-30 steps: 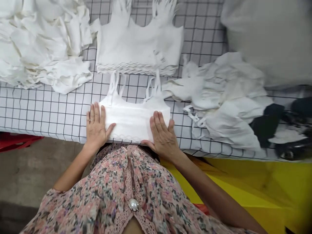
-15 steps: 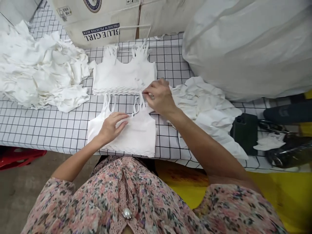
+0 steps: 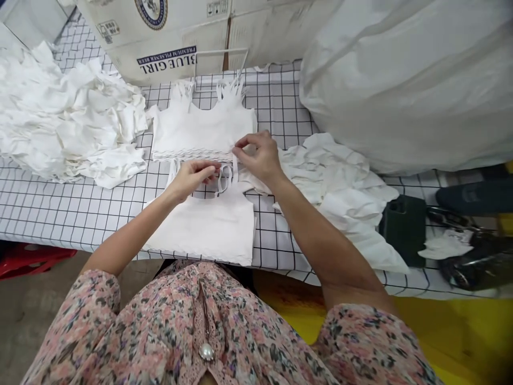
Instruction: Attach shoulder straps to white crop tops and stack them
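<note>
Your left hand point(image 3: 193, 178) is narrow, its fingers bunched and curled over the root of the straps on the near white camisole top point(image 3: 200, 227). They hide what lies beneath, so you cannot tell whether they hold anything. Your right hand point(image 3: 256, 158) makes a tight pinch, thumb and forefinger closed on the upper end of a thin strap point(image 3: 234, 170), right beside the scalloped hem point(image 3: 192, 155) of the stack of folded tops point(image 3: 202, 128) on the far side.

The near top lies flat and squared near the table's near edge, with its body spread and its straps pointing far. Pinching the narrow strap with just your fingertips suits this soft band, since light pressure is less likely to twist it. Keeping your wrists raised, as they are now, leaves the smooth body of the top undisturbed.

The fabric looks like a fine, matte knit that creases easily, and the tops have wavy, lacy hems. Loose, crumpled white pieces lie in a heap point(image 3: 68, 117) to your left and a looser pile point(image 3: 340, 198) to your right. All of this rests on a grid-printed table cover point(image 3: 48, 214). Farther off stand a cardboard carton point(image 3: 168, 59) and a bulging white sack point(image 3: 409, 80), and a black holder point(image 3: 403, 230) sits on the right.
</note>
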Action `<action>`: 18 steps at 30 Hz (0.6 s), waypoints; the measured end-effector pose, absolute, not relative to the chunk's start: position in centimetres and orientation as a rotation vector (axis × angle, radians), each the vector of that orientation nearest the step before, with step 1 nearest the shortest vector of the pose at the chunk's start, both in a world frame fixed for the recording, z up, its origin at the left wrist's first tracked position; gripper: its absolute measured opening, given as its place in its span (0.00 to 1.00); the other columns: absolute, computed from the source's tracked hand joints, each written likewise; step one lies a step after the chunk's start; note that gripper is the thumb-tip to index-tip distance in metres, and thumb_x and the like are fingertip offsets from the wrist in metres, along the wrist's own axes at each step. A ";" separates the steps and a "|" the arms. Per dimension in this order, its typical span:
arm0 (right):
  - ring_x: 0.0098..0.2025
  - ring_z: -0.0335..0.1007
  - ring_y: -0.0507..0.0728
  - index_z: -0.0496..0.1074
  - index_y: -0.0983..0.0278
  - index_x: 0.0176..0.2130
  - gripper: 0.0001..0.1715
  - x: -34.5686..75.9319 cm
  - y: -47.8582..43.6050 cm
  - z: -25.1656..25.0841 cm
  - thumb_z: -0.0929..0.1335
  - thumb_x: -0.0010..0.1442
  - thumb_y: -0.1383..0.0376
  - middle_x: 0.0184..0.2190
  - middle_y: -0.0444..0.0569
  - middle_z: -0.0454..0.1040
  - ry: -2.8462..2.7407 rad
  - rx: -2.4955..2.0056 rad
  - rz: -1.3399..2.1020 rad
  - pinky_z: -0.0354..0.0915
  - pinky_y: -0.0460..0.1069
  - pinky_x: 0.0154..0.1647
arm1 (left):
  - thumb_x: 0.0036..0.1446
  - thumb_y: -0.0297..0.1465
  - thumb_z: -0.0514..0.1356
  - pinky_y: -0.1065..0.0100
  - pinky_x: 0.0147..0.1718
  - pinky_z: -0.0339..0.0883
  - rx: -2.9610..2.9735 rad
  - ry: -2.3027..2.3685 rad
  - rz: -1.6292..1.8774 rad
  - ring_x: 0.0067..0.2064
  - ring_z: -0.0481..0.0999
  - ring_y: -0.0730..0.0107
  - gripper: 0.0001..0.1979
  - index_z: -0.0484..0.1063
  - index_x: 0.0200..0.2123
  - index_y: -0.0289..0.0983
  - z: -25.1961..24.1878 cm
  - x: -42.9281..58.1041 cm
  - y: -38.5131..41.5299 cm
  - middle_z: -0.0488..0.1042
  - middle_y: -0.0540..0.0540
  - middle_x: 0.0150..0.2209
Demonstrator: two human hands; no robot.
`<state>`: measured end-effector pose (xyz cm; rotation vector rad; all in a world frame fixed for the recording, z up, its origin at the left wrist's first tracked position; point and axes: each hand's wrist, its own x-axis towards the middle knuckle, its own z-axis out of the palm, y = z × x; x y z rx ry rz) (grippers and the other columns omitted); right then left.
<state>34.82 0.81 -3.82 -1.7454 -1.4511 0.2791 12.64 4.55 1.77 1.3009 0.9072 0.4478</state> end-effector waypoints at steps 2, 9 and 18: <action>0.48 0.72 0.63 0.76 0.59 0.36 0.07 34.7 -0.2 -3.4 0.69 0.62 0.59 0.37 0.53 0.80 -1.414 -1.668 0.289 0.70 0.60 0.56 | 0.68 0.29 0.67 0.69 0.34 0.71 1.114 0.900 0.400 0.31 0.77 0.78 0.06 0.85 0.39 0.35 1.7 14.6 5.4 0.83 0.43 0.38; 0.45 0.70 0.64 0.71 0.58 0.31 0.09 33.1 -2.8 -2.0 0.66 0.64 0.60 0.30 0.49 0.76 -1.514 -1.639 0.172 0.67 0.60 0.53 | 0.57 0.24 0.76 0.76 0.19 0.46 0.872 0.858 0.475 0.22 0.56 0.87 0.12 0.79 0.24 0.31 2.4 19.2 6.5 0.65 0.53 0.22; 0.43 0.69 0.62 0.71 0.59 0.31 0.07 32.3 -4.4 -2.8 0.67 0.63 0.64 0.28 0.47 0.74 -1.504 -1.539 0.065 0.63 0.60 0.53 | 0.56 0.22 0.75 0.81 0.20 0.60 0.822 0.832 0.640 0.25 0.70 0.87 0.05 0.84 0.31 0.29 5.0 19.3 7.7 0.78 0.47 0.31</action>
